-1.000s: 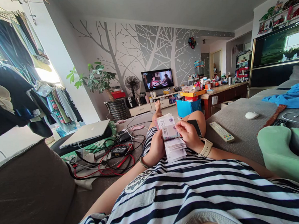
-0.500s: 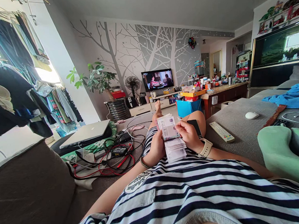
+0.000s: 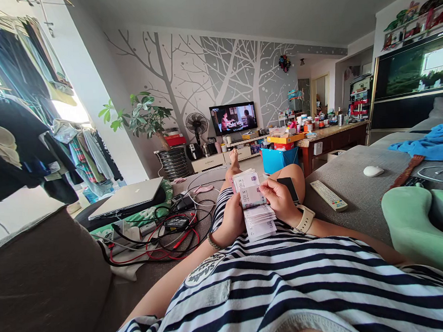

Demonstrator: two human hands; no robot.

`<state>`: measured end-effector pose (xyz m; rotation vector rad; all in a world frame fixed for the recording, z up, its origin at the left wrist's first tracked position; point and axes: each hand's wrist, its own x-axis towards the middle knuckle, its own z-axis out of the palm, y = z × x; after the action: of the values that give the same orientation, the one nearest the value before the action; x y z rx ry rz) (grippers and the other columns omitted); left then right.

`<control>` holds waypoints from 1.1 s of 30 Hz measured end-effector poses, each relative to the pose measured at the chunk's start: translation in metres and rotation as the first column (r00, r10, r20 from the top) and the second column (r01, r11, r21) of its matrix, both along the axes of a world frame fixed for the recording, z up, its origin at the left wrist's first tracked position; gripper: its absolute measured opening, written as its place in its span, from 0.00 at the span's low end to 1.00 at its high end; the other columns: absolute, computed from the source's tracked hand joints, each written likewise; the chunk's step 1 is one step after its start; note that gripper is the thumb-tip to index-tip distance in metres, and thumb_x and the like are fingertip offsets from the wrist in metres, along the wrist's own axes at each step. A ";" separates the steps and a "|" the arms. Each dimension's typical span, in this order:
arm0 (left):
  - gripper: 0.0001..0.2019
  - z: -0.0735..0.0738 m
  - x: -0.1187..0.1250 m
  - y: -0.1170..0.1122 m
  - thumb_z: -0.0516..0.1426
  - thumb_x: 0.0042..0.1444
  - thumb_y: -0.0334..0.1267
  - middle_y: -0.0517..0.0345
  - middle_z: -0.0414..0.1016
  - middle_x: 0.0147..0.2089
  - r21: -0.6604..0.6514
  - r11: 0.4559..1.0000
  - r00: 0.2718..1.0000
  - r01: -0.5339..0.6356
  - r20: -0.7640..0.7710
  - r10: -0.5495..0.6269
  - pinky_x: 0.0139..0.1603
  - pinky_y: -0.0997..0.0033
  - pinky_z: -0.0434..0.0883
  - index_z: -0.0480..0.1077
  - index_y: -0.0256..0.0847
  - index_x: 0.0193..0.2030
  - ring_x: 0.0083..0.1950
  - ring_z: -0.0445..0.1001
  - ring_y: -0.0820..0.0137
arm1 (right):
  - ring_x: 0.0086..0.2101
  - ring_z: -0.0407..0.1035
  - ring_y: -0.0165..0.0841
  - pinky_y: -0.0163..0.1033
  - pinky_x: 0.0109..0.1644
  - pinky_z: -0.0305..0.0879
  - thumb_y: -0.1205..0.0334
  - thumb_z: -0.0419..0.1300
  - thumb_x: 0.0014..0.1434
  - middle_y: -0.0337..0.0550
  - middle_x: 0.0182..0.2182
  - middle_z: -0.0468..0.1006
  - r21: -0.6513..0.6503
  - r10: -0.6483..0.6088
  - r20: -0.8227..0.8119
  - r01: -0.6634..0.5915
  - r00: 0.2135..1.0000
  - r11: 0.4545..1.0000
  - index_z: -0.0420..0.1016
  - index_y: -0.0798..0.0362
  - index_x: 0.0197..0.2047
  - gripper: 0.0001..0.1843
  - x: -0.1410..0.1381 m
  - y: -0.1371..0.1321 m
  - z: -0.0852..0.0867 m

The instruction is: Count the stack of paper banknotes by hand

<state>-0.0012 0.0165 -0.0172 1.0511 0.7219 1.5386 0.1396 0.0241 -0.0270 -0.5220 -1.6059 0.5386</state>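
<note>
A wad of banknotes (image 3: 252, 196) is held over my lap, its pale, purplish notes fanned in layers with one part pointing away and another hanging toward me. My left hand (image 3: 233, 216) is closed around the left edge of the wad, thumb on top. At the right edge, my right hand (image 3: 281, 201) pinches a note between thumb and fingers. A dark phone (image 3: 288, 186) rests on my leg just beyond the right hand. The striped shirt (image 3: 279, 277) lies under the lower notes. My fingers behind the notes are hidden.
On the sofa to the right lie a remote control (image 3: 329, 196), a white mouse (image 3: 373, 171) and a green neck pillow (image 3: 410, 225). To the left are tangled cables (image 3: 166, 238) and a closed laptop (image 3: 128, 197). A cluttered table (image 3: 334, 133) stands farther off.
Both hands and the banknotes keep practically the same position. Only the picture on the television differs slightly.
</note>
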 end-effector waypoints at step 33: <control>0.06 0.009 0.002 -0.010 0.58 0.51 0.36 0.56 0.78 0.27 -0.018 1.000 1.000 -0.014 -0.002 0.014 0.33 0.72 0.69 0.75 0.36 0.31 0.29 0.74 0.69 | 0.21 0.57 0.29 0.35 0.26 0.53 0.40 0.51 0.66 0.35 0.18 0.62 0.007 0.048 0.007 -0.048 0.999 0.999 0.64 0.52 0.26 0.26 0.002 0.001 -0.001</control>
<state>0.0006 0.0061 -0.0081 1.0368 0.7446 1.5406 0.1418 0.0247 -0.0279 -0.4814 -1.6292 0.5674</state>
